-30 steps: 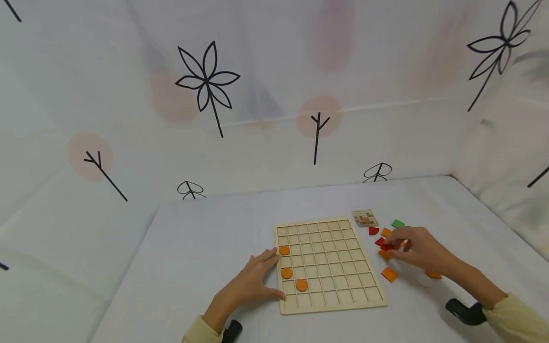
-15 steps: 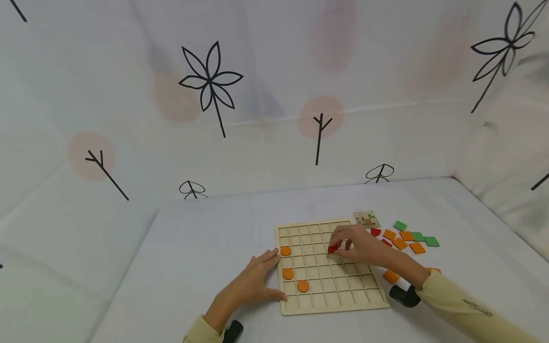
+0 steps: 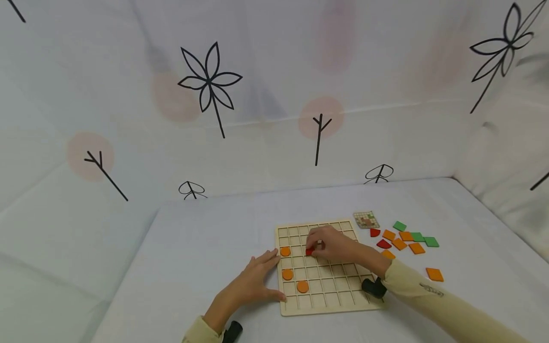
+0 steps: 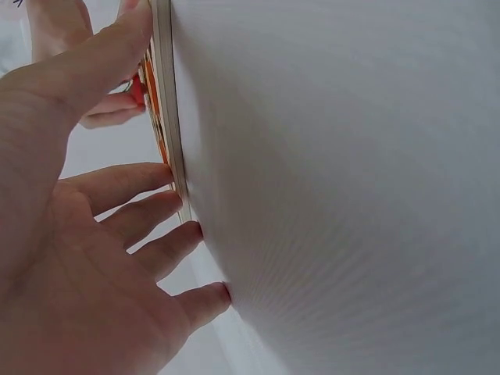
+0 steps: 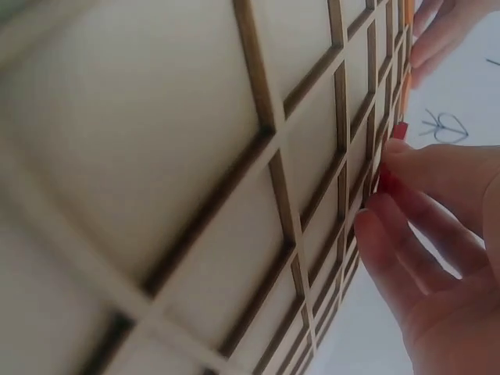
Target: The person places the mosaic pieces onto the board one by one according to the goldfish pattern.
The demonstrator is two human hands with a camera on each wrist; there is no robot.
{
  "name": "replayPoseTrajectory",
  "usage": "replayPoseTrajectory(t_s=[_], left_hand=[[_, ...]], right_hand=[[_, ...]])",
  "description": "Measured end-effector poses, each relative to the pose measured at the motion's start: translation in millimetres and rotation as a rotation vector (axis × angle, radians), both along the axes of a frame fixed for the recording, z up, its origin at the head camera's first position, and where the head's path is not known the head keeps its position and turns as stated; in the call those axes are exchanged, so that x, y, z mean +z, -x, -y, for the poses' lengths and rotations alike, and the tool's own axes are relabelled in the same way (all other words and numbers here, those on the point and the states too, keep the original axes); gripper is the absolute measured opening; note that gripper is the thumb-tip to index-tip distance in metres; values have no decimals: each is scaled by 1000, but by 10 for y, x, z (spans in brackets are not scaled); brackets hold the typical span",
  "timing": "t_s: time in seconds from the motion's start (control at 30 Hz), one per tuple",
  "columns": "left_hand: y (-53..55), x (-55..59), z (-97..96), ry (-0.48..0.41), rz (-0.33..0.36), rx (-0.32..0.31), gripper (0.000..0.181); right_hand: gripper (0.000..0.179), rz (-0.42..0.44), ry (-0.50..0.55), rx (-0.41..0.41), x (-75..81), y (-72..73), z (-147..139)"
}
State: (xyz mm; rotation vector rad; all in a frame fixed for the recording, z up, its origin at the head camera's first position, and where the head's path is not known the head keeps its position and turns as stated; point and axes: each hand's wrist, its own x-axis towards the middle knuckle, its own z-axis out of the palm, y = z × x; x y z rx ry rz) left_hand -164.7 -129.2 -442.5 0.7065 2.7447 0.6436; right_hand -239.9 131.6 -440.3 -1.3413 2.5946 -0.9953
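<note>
A wooden grid board point(image 3: 339, 297) lies flat on the white table, with orange round pieces point(image 3: 302, 286) in three of its left-hand cells. My left hand point(image 3: 253, 281) rests at the board's left edge, fingers spread; in the left wrist view its fingertips point(image 4: 160, 173) touch that edge. Over the board's upper middle, my right hand point(image 3: 332, 245) pinches a red piece point(image 3: 309, 252) between thumb and fingers. The right wrist view shows the red piece point(image 5: 388, 181) close against the grid, partly covered by the fingers.
Right of the board lie several orange square tiles point(image 3: 399, 244), green tiles point(image 3: 431, 241) and red rounded pieces point(image 3: 383, 244). A small patterned card point(image 3: 366, 219) lies near the board's top right corner. A patterned cloth wall point(image 3: 266, 143) rises behind the table.
My right hand has picked up a red piece from the scattered tiles and carried it left over the board. My left hand has stayed at the board's edge.
</note>
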Motion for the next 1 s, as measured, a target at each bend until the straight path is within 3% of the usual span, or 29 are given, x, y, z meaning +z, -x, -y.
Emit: replayPoseTrajectory(t_s=[0.3,0.53,0.83,1.0], left_hand=[[-6,14,22,-3,0,4,99],[-8,28,37,-5,0,9,99],[-9,18,20,-11,8,0,98],[-12,38,16,-2,0,0,98]], right_hand=[[12,53,-1,-2,-8,47,81],[8,105,36,-49,1,64,102],[3,72,46,-81,-64,36,58],[6,20,24,-101,-12,-6,-2]])
